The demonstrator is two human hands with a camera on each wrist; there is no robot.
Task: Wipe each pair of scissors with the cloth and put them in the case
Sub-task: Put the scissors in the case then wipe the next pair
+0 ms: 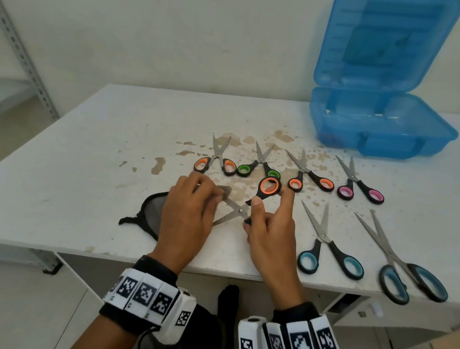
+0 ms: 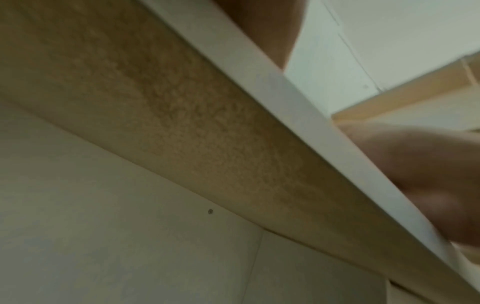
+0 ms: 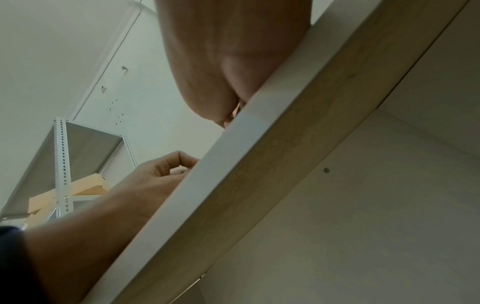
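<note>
No readable brand or writing is showing; only square coded markers on the wristbands. The orange-handled scissors are lying open-bladed over the front middle of the white bench, with steel blades and black grips. The right hand is pinching one handle, thumb on the shank, index finger extended. The left hand is pressing a grey cloth onto a blade with curled fingers. The blue case is standing open at the back right. Six more scissors are lying beside.
</note>
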